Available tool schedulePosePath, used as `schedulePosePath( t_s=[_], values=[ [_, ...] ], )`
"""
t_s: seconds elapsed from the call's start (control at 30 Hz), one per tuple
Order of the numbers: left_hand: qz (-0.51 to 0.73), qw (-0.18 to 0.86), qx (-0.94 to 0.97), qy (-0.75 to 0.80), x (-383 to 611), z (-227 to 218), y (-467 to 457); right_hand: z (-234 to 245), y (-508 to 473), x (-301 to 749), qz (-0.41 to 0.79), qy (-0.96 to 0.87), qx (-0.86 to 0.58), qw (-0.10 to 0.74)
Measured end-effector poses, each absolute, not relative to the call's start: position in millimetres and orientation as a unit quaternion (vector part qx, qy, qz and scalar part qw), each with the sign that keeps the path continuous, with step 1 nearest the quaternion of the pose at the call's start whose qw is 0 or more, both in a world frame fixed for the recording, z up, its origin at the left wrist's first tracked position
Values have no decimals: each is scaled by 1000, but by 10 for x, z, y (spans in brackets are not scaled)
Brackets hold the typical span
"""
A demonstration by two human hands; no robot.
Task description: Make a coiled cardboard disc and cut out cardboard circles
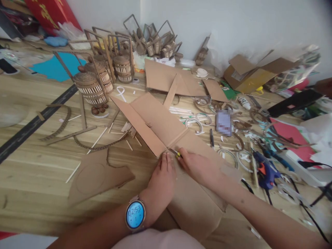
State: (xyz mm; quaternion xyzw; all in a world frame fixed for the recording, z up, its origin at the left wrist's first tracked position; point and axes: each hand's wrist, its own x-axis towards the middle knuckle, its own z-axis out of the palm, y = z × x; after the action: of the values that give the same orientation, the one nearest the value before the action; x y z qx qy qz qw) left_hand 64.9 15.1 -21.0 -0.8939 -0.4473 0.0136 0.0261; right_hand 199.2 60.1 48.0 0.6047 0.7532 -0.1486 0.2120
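**Blade tip right next to the holding fingers**

Far left on the wooden floor (38, 162): a cut-off cardboard piece (95, 178) with a circle scored in it and loose sticks, well apart from the hands. That is no hazard.

The left hand (162, 180), with a watch (135, 215) on the wrist, lies flat with fingers straight and together. It presses down on the big cardboard sheet (155, 121), which lies on the floor straight in front of the person. The fingertips sit just beside the fold line.

The cutter (174, 152) has a thin blade and a yellow grip, and its tip is on the sheet at that fold, almost touching the left fingertips. The right hand (197, 167) pinches it between thumb and fingers.

Main risk, as I judge it: the blade slips sideways or jumps at the crease and nicks the left fingers. The sheet could also shift if the press is light, giving a crooked cut.

Further right are cardboard rings (228, 154) and a blue glue gun (264, 169) with its cord near the right forearm. The elbow could snag it.
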Motion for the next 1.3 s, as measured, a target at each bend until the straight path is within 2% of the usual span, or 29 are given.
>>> schedulePosePath(
  t_s=[0.8, 1.13, 1.3],
  values=[
    [26, 32, -887, -459, 742, -159, 124, 734, 899, 1775, -186, 758, 543, 311],
    [68, -75, -865, -492, 844, -27, 158, 698, 848, 1788, -203, 739, 550, 331],
    [81, -91, -864, -488, 851, 1, 167, 682, 835, 1801, -207, 736, 553, 331]
  ],
)
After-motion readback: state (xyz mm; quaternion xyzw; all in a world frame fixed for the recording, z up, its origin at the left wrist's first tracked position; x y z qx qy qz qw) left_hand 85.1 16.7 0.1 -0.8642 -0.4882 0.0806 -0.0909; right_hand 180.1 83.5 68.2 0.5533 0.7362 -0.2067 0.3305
